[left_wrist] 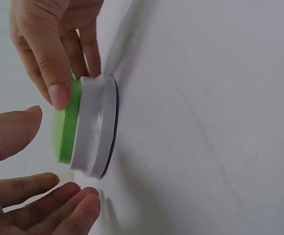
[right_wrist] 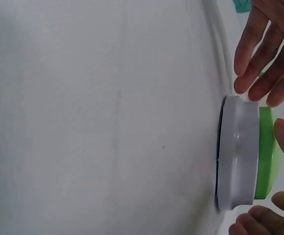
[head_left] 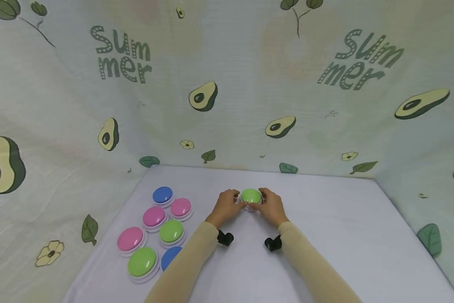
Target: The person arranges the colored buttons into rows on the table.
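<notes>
A green-topped push button point(head_left: 251, 196) with a white round base is at the back middle of the white table, between both hands. My right hand point(head_left: 273, 207) holds it at its right side, thumb against the green dome and fingers by the base. In the left wrist view, my left hand point(left_wrist: 39, 186) is beside the button point(left_wrist: 90, 127), its thumb and fingers spread with a gap to it. The right wrist view shows the same button point(right_wrist: 240, 154) edge-on, with left fingers point(right_wrist: 259, 63) above it and right fingertips point(right_wrist: 259, 220) below.
Several more push buttons stand in a group at the table's left: a blue one point(head_left: 163, 195), pink ones point(head_left: 154, 216), green ones point(head_left: 142, 262) and another blue one point(head_left: 170, 256) partly behind the left sleeve. A printed cloth point(head_left: 234, 63) hangs behind the table.
</notes>
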`<state>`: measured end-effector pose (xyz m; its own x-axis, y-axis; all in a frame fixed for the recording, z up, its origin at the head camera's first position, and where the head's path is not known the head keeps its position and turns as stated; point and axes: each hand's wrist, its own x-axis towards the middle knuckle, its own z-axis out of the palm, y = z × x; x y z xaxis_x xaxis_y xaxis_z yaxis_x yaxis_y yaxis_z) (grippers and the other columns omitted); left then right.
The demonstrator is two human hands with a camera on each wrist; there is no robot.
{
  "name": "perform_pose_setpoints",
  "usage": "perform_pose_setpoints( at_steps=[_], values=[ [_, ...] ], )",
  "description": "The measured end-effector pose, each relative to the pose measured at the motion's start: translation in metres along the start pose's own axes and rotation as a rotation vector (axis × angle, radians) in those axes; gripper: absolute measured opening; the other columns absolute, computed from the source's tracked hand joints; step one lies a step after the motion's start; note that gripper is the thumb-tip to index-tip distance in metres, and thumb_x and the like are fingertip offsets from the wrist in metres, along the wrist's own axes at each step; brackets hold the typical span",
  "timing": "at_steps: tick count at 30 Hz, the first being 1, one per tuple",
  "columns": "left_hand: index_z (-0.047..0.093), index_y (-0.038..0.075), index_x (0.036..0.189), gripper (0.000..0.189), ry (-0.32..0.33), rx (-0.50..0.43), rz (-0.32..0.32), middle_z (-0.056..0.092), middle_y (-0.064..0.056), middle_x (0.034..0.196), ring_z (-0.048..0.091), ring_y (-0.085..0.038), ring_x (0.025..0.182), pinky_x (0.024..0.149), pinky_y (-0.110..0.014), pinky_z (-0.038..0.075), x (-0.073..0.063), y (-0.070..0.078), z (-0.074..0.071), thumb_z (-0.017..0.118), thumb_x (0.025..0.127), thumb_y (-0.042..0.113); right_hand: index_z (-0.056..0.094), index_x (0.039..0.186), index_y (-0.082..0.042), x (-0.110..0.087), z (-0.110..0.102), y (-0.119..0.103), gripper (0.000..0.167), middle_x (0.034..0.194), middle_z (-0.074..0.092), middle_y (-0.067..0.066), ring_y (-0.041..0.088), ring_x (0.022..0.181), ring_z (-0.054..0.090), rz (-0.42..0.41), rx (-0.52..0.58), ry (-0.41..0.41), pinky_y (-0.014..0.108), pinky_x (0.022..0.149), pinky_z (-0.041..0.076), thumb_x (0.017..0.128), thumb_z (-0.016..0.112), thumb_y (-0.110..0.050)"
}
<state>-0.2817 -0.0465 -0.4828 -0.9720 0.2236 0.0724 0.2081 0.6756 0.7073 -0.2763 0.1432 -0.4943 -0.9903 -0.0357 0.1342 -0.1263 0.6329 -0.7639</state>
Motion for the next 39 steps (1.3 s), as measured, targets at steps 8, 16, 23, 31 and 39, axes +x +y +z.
perform_pose_setpoints(
  at_steps=[8,16,23,31,39],
  values=[
    [0.064,-0.007,0.134,0.054,0.045,0.006,0.0,0.07,-0.019,0.123,0.068,-0.03,0.11,0.094,-0.045,0.058,-0.013,-0.006,-0.022,0.078,0.097,0.03,0.055,0.143,0.009,0.002,0.01,-0.033,0.07,0.151,0.052,0.029,0.049,0.14,0.048,-0.085,-0.126,0.038,0.06,0.117,0.038,0.087,0.086,-0.02],
    [0.064,-0.007,0.135,0.054,0.128,0.103,-0.056,0.068,-0.022,0.126,0.066,-0.036,0.116,0.098,-0.051,0.056,-0.035,-0.021,-0.061,0.079,0.096,0.028,0.055,0.146,0.006,0.005,0.041,-0.061,0.073,0.153,0.053,0.024,0.042,0.144,0.048,-0.151,-0.095,-0.031,0.053,0.12,0.038,0.088,0.087,-0.024],
    [0.063,-0.005,0.138,0.06,0.181,0.245,-0.145,0.064,-0.024,0.134,0.061,-0.04,0.127,0.106,-0.053,0.052,-0.046,-0.039,-0.086,0.081,0.094,0.032,0.052,0.149,0.006,0.005,0.065,-0.079,0.078,0.151,0.055,0.025,0.042,0.142,0.049,-0.182,-0.075,-0.16,0.052,0.119,0.04,0.088,0.087,-0.029],
    [0.062,-0.009,0.136,0.071,0.172,0.466,-0.197,0.058,-0.03,0.136,0.057,-0.045,0.124,0.103,-0.057,0.053,-0.058,-0.06,-0.106,0.085,0.089,0.038,0.048,0.153,0.004,0.008,0.094,-0.096,0.085,0.154,0.053,0.023,0.04,0.144,0.048,-0.219,-0.082,-0.29,0.05,0.12,0.038,0.089,0.086,-0.037],
    [0.059,-0.013,0.131,0.073,0.127,0.488,-0.272,0.058,-0.032,0.126,0.057,-0.047,0.119,0.098,-0.061,0.055,-0.066,-0.08,-0.118,0.087,0.086,0.038,0.044,0.155,0.005,0.013,0.12,-0.109,0.084,0.157,0.049,0.022,0.038,0.146,0.046,-0.308,-0.117,-0.402,0.047,0.122,0.036,0.093,0.082,-0.035]
  ],
)
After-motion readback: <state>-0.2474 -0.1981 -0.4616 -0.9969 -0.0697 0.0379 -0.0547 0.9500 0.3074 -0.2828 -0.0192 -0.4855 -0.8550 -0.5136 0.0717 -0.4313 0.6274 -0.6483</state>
